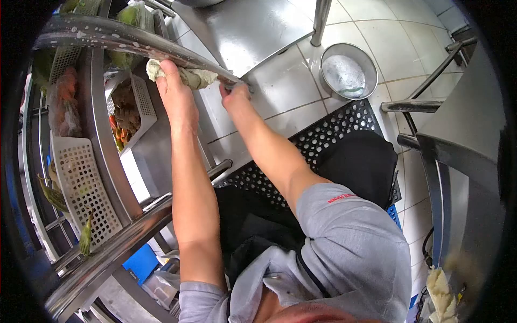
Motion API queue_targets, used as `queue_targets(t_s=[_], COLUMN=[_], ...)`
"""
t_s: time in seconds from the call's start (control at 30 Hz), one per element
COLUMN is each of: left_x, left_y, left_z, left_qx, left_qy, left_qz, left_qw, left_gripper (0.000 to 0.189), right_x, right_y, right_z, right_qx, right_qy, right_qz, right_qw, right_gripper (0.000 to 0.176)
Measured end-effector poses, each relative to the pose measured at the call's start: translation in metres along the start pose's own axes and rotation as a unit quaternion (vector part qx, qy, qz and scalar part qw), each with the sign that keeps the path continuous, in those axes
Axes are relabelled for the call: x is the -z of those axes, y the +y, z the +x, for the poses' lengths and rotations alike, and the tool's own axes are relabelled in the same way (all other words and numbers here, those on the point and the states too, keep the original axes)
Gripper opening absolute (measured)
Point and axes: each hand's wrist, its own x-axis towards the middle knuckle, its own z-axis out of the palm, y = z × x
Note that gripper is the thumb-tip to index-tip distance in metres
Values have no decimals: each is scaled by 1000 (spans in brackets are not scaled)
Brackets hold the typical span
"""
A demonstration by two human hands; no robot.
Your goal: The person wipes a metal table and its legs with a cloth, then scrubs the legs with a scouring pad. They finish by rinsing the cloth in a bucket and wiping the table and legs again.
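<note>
My left hand [175, 91] presses a crumpled greenish cloth [198, 78] against a wet, soapy steel rail [107, 36] of a shelving rack. Its fingers wrap around the cloth and over the rail. My right hand [236, 96] grips the end of that same rail, just right of the cloth. Both arms stretch out from my grey sleeves at the bottom of the view.
White perforated baskets [137, 102] with vegetables sit on the rack's steel shelves at left. A metal bowl [331, 54] of soapy water stands on the tiled floor beside a black perforated mat [334, 126]. A steel table [463, 134] is at the right.
</note>
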Motion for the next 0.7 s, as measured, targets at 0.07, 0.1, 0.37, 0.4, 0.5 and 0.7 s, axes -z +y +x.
queue_targets(t_s=[0.07, 0.1, 0.37, 0.4, 0.5, 0.7], left_x=[1, 5, 18, 19, 18, 17], left_y=[-1, -8, -9, -7, -3, 14], left_z=[1, 4, -6, -9, -12, -20], left_qx=[6, 5, 4, 16, 19, -22], left_qy=[6, 6, -12, -9, 0, -25], left_qz=[-8, -14, -12, -20, -12, -6], left_qw=[1000, 1000, 1000, 1000, 1000, 999], left_gripper=[58, 56, 51, 50, 50, 51], right_x=[-2, -1, -11, -10, 3, -7], right_y=[-5, -7, 3, 4, -8, 5], right_z=[0, 9, -16, -17, 38, -6], right_qx=[0, -2, 24, 19, -11, 64], right_qy=[-12, -19, 25, 8, -53, 71], right_qz=[-9, -11, 5, 4, 14, 0], right_qw=[1000, 1000, 999, 1000, 998, 995], right_gripper=[32, 31, 32, 32, 35, 31])
